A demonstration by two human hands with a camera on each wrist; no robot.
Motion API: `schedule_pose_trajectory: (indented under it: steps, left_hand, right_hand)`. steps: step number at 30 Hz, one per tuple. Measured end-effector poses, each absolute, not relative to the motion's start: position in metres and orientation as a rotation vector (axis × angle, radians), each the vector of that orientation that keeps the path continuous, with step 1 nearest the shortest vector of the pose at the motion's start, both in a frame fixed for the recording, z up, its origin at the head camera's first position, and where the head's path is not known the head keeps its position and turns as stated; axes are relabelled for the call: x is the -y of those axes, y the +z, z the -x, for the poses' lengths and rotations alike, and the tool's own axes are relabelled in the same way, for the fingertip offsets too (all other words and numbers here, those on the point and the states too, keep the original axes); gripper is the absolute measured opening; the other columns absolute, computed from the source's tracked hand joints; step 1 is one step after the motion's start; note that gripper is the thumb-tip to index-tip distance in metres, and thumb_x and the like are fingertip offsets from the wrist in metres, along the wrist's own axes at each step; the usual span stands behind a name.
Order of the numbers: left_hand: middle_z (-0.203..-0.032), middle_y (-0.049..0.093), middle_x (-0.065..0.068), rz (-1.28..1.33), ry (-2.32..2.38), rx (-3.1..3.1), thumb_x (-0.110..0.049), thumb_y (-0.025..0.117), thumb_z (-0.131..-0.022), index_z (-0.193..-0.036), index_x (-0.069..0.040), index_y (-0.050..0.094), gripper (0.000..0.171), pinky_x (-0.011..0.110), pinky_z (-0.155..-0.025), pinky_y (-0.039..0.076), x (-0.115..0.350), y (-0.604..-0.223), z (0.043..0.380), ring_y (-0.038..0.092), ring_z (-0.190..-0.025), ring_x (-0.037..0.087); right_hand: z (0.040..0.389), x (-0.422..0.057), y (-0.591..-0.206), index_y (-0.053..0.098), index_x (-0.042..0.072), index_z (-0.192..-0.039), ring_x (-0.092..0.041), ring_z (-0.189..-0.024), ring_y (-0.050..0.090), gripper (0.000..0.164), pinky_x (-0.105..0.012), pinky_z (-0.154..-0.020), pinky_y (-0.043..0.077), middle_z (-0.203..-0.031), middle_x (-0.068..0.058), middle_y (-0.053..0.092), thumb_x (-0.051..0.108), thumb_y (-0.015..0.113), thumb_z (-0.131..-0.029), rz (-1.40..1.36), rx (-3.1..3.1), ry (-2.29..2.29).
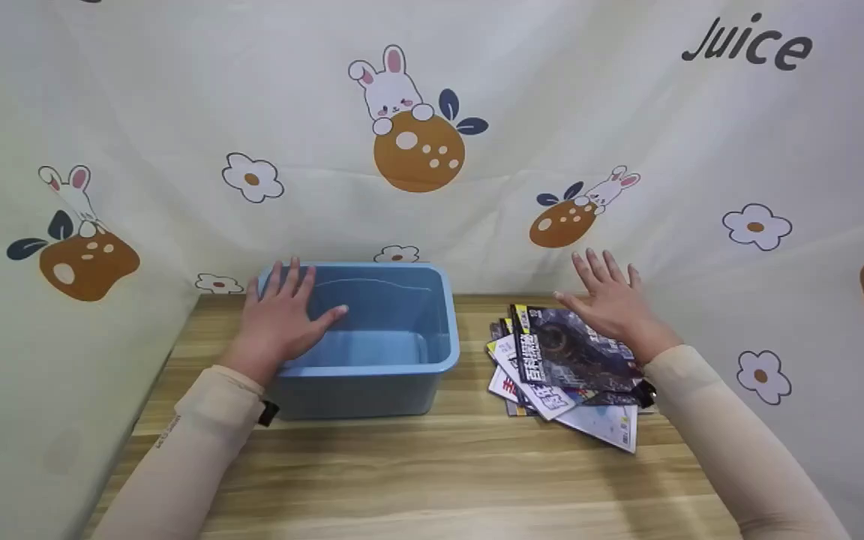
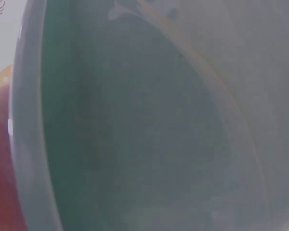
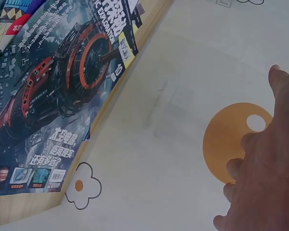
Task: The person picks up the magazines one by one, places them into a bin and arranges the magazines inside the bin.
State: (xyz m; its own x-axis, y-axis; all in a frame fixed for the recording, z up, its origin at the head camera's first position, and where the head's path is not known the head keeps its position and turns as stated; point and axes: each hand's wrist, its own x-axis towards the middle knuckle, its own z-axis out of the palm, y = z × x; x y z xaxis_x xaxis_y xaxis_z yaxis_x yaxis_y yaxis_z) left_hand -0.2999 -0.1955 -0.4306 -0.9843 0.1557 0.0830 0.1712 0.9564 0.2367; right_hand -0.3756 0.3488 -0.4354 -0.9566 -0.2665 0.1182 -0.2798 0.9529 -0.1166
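A blue plastic bin [image 1: 372, 397] stands on the table, and its inside looks bare in the head view. Over its left side my left hand [image 1: 282, 319] spreads its fingers; whether it touches the rim cannot be told. The bin's wall [image 2: 149, 120] fills the left wrist view, with part of the hand [image 2: 2, 168] at the left edge. To the right lies a messy pile of magazines [image 1: 552, 360], a dark one [image 3: 62, 82] on top. My right hand [image 1: 616, 304] hovers above the pile's back right part, fingers spread and holding nothing.
The wood-grain table [image 1: 417, 480] runs forward to a pale curtain [image 1: 312, 217] printed with rabbits, oranges and flowers. This cloth hangs along the back and both sides. The bin and the pile stand near the table's back edge.
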Motion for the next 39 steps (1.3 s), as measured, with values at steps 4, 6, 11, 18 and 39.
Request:
schedule_pose_trajectory:
  steps: [4,6,11,18,39]
  left_hand:
    - [-0.181,0.013,0.029,0.291,-0.331,2.997,-0.074,0.045,-0.108,-0.174,-0.001,0.028,0.100,0.074,-0.132,0.001,0.199,-0.428,0.302,0.008,-0.168,0.050]
    - [-0.180,0.019,0.030,0.306,-0.303,2.961,-0.071,0.046,-0.109,-0.172,-0.001,0.033,0.095,0.074,-0.132,0.006,0.201,-0.427,0.303,0.014,-0.167,0.050]
    - [-0.172,0.039,0.030,0.334,-0.290,2.858,-0.061,0.055,-0.110,-0.165,0.000,0.048,0.083,0.074,-0.129,0.023,0.210,-0.425,0.302,0.034,-0.160,0.049]
    - [-0.165,0.047,0.029,0.393,-0.555,2.772,-0.051,0.070,-0.106,-0.159,-0.001,0.055,0.075,0.077,-0.124,0.030,0.229,-0.431,0.289,0.041,-0.153,0.052]
    - [-0.182,0.010,0.029,0.239,-0.946,2.927,-0.073,0.072,-0.096,-0.176,0.001,0.011,0.124,0.080,-0.124,0.025,0.259,-0.447,0.259,0.016,-0.165,0.056]
  right_hand:
    - [0.378,-0.348,-0.437,0.021,0.009,-0.177,-0.048,-0.168,0.011,0.096,-0.074,-0.131,0.006,-0.183,-0.023,0.016,0.072,0.047,-0.109,-0.447,2.950,0.186]
    - [0.379,-0.348,-0.438,0.024,0.010,-0.177,-0.049,-0.167,0.017,0.095,-0.074,-0.131,0.012,-0.182,-0.024,0.019,0.070,0.052,-0.109,-0.462,2.914,0.201]
    - [0.376,-0.350,-0.441,0.037,0.008,-0.173,-0.053,-0.157,0.035,0.089,-0.074,-0.126,0.027,-0.174,-0.027,0.036,0.059,0.067,-0.106,-0.496,2.816,0.301]
    - [0.367,-0.360,-0.453,0.051,0.005,-0.163,-0.049,-0.145,0.049,0.079,-0.072,-0.120,0.040,-0.160,-0.026,0.051,0.051,0.076,-0.104,-0.508,2.751,0.387]
    - [0.355,-0.388,-0.493,0.056,0.000,-0.155,-0.051,-0.140,0.050,0.079,-0.072,-0.117,0.043,-0.151,-0.027,0.051,0.057,0.076,-0.103,-0.404,2.792,0.512]
